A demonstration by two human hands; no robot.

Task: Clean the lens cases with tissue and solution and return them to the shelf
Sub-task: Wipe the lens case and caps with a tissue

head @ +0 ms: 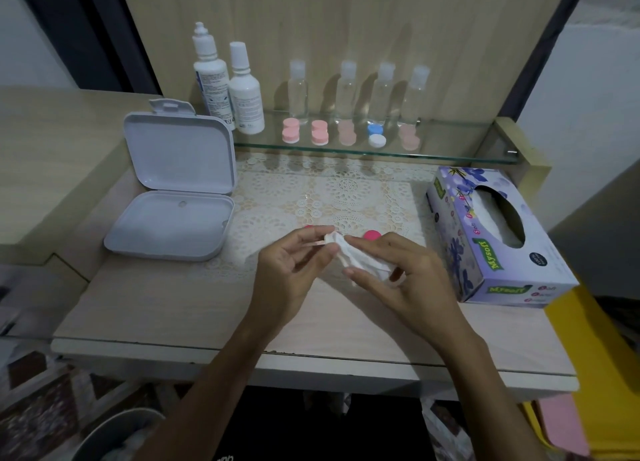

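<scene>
Open box (173, 190) left on table (173, 308), tissue box (498, 238) right, lens cases (349, 133) perhaps five, on shelf (450, 154) behind

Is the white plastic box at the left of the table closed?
No: the white plastic box stands open, its lid raised upright behind the flat base near the glass shelf.

"Mysoft" on the tissue box (498, 238)

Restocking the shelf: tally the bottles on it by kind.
White bottles: 2
Clear bottles: 4
Total: 6
</scene>
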